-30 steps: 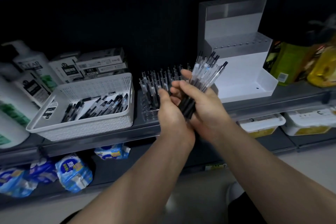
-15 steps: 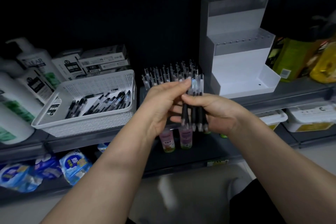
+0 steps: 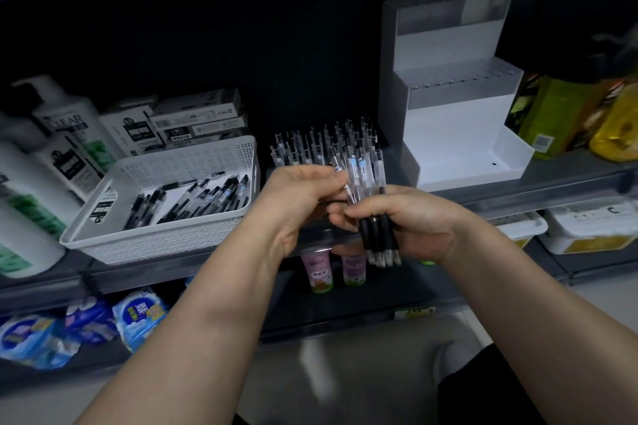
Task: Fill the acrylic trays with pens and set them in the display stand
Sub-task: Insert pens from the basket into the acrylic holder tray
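Head view puts the two hands nearest, close together in front of the shelf (image 3: 538, 195) edge. The right hand (image 3: 414, 221) is clamped round a bundle of pens (image 3: 378, 238), held upright with the black grips and tips pointing down below the fist. The left hand (image 3: 297, 197) pinches the top of a single pen (image 3: 346, 179) at the bundle's left side; whether it is drawing that pen out or only straightening it cannot be told.

Just behind the hands stands an acrylic tray (image 3: 319, 234) with many upright pens (image 3: 310, 148) in it. The hands hide most of its walls, so the number of free slots cannot be judged. To its left a white basket (image 3: 155, 235) holds loose pens (image 3: 203, 197) lying flat.

Farther back and to the right is the white stepped display stand (image 3: 455, 121), with no tray visible on its steps.

Judging from this, filling looks well along but unfinished, since pens are both in hand and in the basket. Setting trays into the stand has not begun.
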